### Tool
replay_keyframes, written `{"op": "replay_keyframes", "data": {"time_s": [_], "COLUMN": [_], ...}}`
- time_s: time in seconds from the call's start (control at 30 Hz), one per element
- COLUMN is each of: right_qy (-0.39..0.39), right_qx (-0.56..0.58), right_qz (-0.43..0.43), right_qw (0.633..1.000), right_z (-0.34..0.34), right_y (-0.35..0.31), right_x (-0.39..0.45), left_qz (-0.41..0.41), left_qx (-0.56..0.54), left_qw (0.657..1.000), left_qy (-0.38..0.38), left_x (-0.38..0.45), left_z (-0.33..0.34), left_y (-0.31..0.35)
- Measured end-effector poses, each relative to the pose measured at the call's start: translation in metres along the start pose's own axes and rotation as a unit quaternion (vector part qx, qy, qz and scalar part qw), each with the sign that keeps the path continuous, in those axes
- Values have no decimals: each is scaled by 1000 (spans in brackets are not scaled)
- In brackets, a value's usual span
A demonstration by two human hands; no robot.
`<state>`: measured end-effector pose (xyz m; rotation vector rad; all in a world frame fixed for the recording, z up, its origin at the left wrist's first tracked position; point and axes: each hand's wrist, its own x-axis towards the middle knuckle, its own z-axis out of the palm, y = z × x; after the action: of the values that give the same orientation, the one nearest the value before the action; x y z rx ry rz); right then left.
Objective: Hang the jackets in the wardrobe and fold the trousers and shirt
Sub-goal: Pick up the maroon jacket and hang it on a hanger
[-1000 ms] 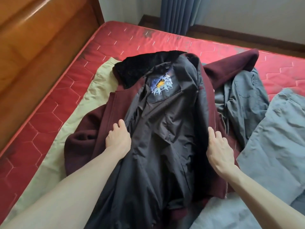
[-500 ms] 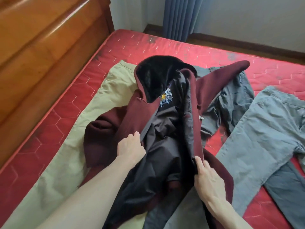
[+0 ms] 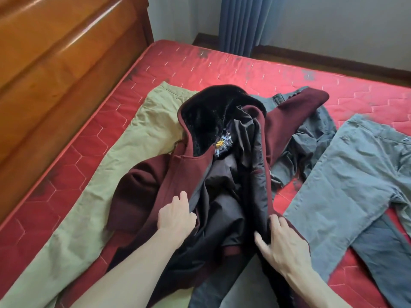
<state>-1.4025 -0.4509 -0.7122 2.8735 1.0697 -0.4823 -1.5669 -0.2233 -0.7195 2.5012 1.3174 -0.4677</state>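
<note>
- Hands first: the left hand (image 3: 176,215) grips the left front edge of the maroon jacket (image 3: 191,170), fingers curled into the fabric where the maroon cloth meets the dark lining (image 3: 226,196).
- The right hand (image 3: 282,243) grasps the jacket's right front edge, thumb on the lining side and fingers wrapped over the maroon hem.
- Between the two hands the jacket is bunched and drawn in, its lining facing up, and it lies across the middle of the red mattress (image 3: 222,63).
- Khaki trousers (image 3: 106,174) lie flat to the left, partly under the jacket's left sleeve.
- Grey trousers (image 3: 347,187) lie spread to the right, just beside the jacket.
- A crumpled grey shirt (image 3: 311,143) sits beneath the jacket's right sleeve.
- Farther up, the black furry collar (image 3: 209,116) stands open, with a small embroidered label (image 3: 222,144) below it.
- A wooden headboard (image 3: 55,63) borders the mattress on the left; a blue curtain (image 3: 242,23) hangs at the far wall.
</note>
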Motion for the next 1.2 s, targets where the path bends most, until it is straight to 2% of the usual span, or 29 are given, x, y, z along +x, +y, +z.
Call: {"op": "replay_keyframes", "data": {"time_s": [0.1,0.2,0.37,0.5,0.63,0.83,0.97,1.2], "right_qy": [98,149,137,125,118,123,120,128], "right_qx": [24,13,8,-31,-66,-96,-113,-141], "right_qz": [-8,-32,-63,-91,-115,-129,-136,-122], "right_qw": [995,988,989,987,984,979,977,974], "right_z": [-11,-26,-46,-49,-52,-61,-60,-37], "right_y": [-11,-21,-41,-53,-62,-74,-76,-59], "right_x": [28,61,103,127,155,197,217,228], "left_qz": [14,40,94,146,158,149,141,28], "left_qx": [11,48,149,266,300,288,238,96], "left_qw": [998,992,973,945,933,941,954,986], "left_qy": [60,107,149,124,119,95,113,134], "left_x": [16,32,52,70,91,129,153,180], "left_z": [-4,-8,-12,-4,-9,-20,-28,-54], "left_y": [6,13,20,24,32,41,42,22]}}
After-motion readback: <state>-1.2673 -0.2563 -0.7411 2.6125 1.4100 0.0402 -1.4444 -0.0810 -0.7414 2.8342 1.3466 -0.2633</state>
